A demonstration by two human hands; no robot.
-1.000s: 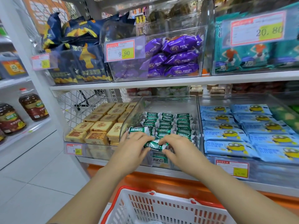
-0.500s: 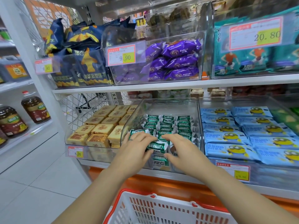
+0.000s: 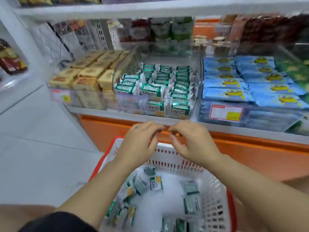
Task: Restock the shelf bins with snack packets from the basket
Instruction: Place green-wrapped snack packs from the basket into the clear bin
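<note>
Hands withdrawn from the middle bin [image 3: 130, 102] since earlier — left hand [image 3: 139, 143] and right hand [image 3: 192, 144] hover empty, fingers loosely curled, over the far rim of the basket [image 3: 215, 195]; next, pinch loose packets [image 3: 156, 183] lying inside — few per grab.

The basket [image 3: 215, 190] is moulded plastic: a white lattice with a smooth red rim. The snack packets [image 3: 151, 89] are wrapped in glossy, foil-like film that glints green and silver. Their bin [image 3: 132, 102] is clear hard plastic, smooth and reflective. The blue packets [image 3: 225, 93] beside it look like duller, softer film. The price label [image 3: 226, 111] is matt paper. The shelf edge [image 3: 107, 112] looks like white painted metal, and the floor [image 3: 33, 148] is smooth pale tile.
</note>
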